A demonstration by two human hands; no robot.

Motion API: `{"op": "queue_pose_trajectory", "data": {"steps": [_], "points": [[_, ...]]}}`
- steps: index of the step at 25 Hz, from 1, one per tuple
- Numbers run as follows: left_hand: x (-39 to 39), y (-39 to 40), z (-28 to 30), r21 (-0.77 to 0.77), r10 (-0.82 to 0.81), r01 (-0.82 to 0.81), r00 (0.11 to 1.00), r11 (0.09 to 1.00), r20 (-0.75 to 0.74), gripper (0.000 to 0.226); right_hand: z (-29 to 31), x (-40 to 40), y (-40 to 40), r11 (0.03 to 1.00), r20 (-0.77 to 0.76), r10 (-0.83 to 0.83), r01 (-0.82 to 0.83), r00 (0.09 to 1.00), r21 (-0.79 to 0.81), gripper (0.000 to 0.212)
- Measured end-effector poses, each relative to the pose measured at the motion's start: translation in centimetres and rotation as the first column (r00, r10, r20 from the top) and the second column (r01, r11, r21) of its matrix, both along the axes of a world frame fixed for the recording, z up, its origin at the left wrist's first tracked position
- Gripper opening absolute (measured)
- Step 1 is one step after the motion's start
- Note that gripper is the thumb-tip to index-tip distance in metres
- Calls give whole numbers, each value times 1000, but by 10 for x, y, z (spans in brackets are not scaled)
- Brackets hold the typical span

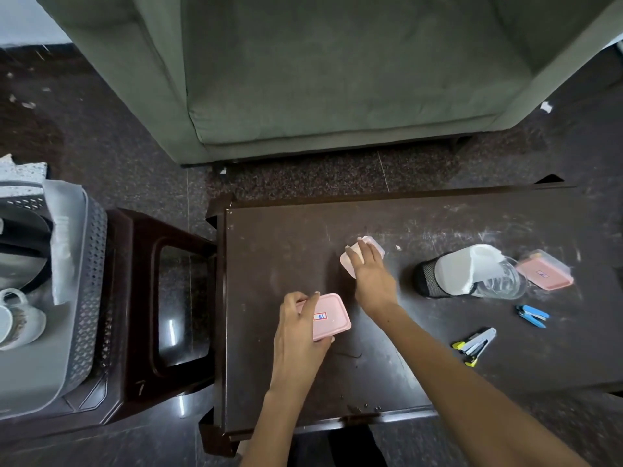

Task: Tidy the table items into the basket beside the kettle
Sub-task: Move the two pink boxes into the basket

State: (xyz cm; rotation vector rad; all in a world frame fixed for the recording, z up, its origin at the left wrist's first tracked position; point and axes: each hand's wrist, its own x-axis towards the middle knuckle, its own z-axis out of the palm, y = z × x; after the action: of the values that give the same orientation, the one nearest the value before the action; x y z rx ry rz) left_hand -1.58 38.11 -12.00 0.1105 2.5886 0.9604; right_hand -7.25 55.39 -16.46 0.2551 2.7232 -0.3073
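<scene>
On the dark table [286,237], my left hand [300,338] grips a pink lidded box [332,315] with a small label. My right hand [371,278] lies over a second pink box [349,261] farther back, its fingers curled on the top. To the right lie a third pink box [544,274], a tipped clear jug with a white lid and black mesh sleeve [468,271], a blue stapler [532,316] and a silver and yellow stapler [475,345]. The grey perforated basket [91,264] stands at the far left, with a kettle [23,251] partly cut off by the frame edge.
The basket rests on a dark brown plastic stool [161,298] left of the table. A white cup and saucer [17,318] sit in the basket. A grey-green sofa [337,79] stands behind the table. The floor is dark speckled tile.
</scene>
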Motion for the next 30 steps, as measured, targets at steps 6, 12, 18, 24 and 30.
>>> {"op": "queue_pose_trajectory", "data": {"steps": [6,12,18,24,30], "points": [[3,-5,-6,37,31,-31,999,999,11,70,-6,-9,6,936,93,229,-245,969,251,72],[14,-23,-16,66,128,-133,990,989,65,72,-3,8,0,986,-78,162,-165,984,-32,58],[22,-36,-21,46,144,-149,985,988,100,74,-7,62,-2,524,90,-522,402,848,-751,52],[23,-40,-22,42,129,-132,988,990,85,72,-27,84,12,827,48,-428,412,903,-381,83],[25,-42,-22,76,129,-136,988,988,82,73,-22,70,3,973,-41,-173,164,984,-164,66]]}}
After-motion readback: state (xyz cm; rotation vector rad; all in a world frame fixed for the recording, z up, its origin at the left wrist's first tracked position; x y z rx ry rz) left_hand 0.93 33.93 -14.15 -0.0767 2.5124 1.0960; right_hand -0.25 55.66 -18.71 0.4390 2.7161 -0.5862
